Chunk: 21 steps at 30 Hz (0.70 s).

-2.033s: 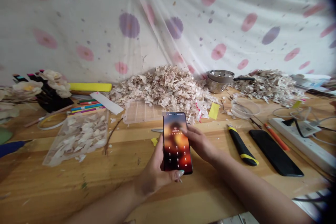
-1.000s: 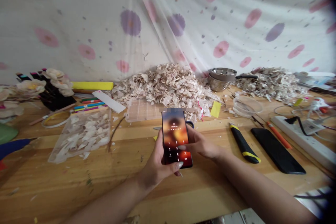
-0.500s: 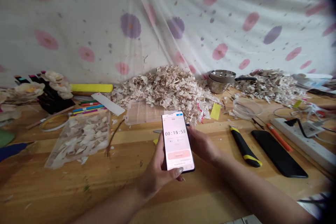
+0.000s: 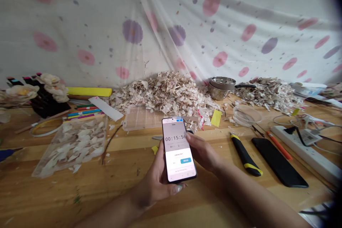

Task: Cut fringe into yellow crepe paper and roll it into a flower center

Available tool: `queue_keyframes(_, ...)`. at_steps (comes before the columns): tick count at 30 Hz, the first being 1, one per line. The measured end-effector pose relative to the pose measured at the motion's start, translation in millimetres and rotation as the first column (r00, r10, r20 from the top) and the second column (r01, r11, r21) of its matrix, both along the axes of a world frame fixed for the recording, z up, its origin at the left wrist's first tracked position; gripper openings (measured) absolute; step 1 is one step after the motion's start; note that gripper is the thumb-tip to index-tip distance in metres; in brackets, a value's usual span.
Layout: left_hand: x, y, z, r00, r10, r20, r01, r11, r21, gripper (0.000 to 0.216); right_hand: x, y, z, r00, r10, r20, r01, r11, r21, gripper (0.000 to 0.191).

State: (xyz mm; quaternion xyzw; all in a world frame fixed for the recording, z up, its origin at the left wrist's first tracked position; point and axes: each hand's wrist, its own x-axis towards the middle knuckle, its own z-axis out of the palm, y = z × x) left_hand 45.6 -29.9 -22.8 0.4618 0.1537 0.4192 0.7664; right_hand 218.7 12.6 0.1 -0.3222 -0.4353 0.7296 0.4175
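A lit smartphone [image 4: 177,153] is held upright-tilted over the wooden table, its screen showing a timer at 00:15:56 and a white pop-up with a blue button. My left hand [image 4: 157,181] is closed around its lower left side, thumb across the bottom edge. Along the upper right edge, my right hand [image 4: 204,151] grips the phone with its fingers partly hidden behind it. Just beyond the phone, a large heap of dry pale petal-like flakes [image 4: 171,92] covers the table.
Left are a clear tray of pale flakes [image 4: 85,142], markers [image 4: 85,112] and cloth-like flowers [image 4: 22,92]. Right are a black-and-yellow utility knife [image 4: 244,155], a second dark phone [image 4: 279,162], an orange pen [image 4: 279,146], a power strip [image 4: 307,153] and a metal pot [image 4: 220,92].
A pop-up with a blue button has appeared on the phone's screen, and its upper part has dimmed. The view has shifted slightly; both hands stay at the phone.
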Motion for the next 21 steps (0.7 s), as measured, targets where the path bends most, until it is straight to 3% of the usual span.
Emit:
queue_keyframes(3,0.0,-0.9,-2.0,0.999,0.015,0.030,-0.015,1.000,-0.004,0.112,3.6,-0.3,1.6,0.985,0.173,0.002,-0.172,0.983,0.067,0.064)
queue_keyframes(6,-1.0,-0.9,-2.7,1.000,-0.007,0.023,0.007,1.000,-0.010,0.108,5.2,-0.3,1.7,0.980,0.197,0.003,-0.196,0.977,0.081,0.071)
queue_keyframes(18,-4.5,0.1,-7.7,0.999,-0.010,0.035,0.011,0.999,-0.031,0.116,1.3,-0.4,-4.2,0.998,0.019,-0.056,-0.020,1.000,-0.008,0.037)
queue_keyframes(21,-5.8,-0.6,-7.0,1.000,-0.021,-0.017,0.020,0.998,-0.055,0.115,0.7,0.9,-6.3,0.999,-0.039,0.002,0.039,0.999,-0.019,0.038)
